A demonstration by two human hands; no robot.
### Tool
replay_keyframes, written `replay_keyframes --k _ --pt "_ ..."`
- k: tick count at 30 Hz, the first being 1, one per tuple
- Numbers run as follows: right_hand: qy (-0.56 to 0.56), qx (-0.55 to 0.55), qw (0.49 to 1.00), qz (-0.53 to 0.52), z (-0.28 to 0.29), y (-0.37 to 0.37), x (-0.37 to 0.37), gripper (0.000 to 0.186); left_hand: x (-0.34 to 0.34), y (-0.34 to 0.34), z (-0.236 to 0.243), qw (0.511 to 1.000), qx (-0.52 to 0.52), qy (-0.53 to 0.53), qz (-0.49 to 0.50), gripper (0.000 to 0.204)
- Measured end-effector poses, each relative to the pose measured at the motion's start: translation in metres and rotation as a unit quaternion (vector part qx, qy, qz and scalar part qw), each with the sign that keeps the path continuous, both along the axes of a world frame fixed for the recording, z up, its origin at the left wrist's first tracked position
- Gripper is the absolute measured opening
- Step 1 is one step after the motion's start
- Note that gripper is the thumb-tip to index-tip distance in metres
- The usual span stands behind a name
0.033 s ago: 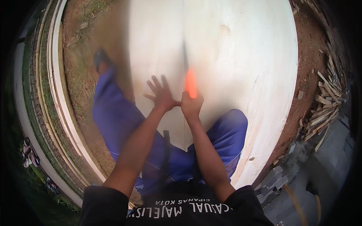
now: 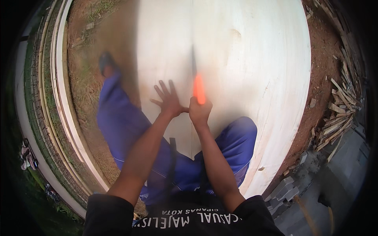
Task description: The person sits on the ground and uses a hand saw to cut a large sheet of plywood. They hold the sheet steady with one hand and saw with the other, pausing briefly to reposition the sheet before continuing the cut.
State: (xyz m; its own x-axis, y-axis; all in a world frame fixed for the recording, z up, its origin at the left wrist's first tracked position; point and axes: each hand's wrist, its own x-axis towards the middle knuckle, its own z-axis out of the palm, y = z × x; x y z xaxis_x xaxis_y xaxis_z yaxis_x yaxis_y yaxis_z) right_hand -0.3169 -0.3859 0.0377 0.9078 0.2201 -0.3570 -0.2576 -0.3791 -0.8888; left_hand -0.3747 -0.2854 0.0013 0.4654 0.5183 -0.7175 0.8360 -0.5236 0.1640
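Note:
A wide pale plywood sheet (image 2: 260, 70) lies under my hands, with a thin straight line running lengthwise along it. My right hand (image 2: 200, 111) is closed around the orange handle of a handsaw (image 2: 199, 90). Its narrow dark blade, seen nearly edge-on and blurred, points away from me along that line. Flat on the sheet just left of the line, my left hand (image 2: 170, 103) has its fingers spread and its thumb reaching toward my right hand. Whether the thumb touches it, I cannot tell.
My blue-trousered right knee (image 2: 242, 131) rests on the sheet; my left foot (image 2: 106, 63) is on the grassy ground beyond its left edge. A heap of wood offcuts (image 2: 336, 114) lies right, above grey blocks (image 2: 285, 190). Long pale beams (image 2: 59, 78) run along the left.

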Motion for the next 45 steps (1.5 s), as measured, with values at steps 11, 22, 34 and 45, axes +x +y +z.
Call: replay_keyframes --k 11,22,34,45 --pt "-0.021 -0.015 0.999 0.023 -0.014 0.014 0.004 0.006 -0.001 0.029 0.002 0.999 -0.034 -0.003 -0.002 0.166" --pt "0.083 -0.059 0.992 -0.081 0.012 0.018 0.005 0.021 -0.008 0.031 -0.018 0.987 -0.132 -0.088 -0.019 0.157" --pt "0.077 -0.022 0.996 -0.048 0.009 0.025 0.004 0.05 -0.029 0.028 -0.021 0.987 -0.07 -0.147 -0.003 0.151" --pt "0.043 0.051 0.998 -0.004 0.013 0.002 0.021 0.015 -0.029 -0.008 0.003 0.988 0.057 -0.144 0.01 0.161"
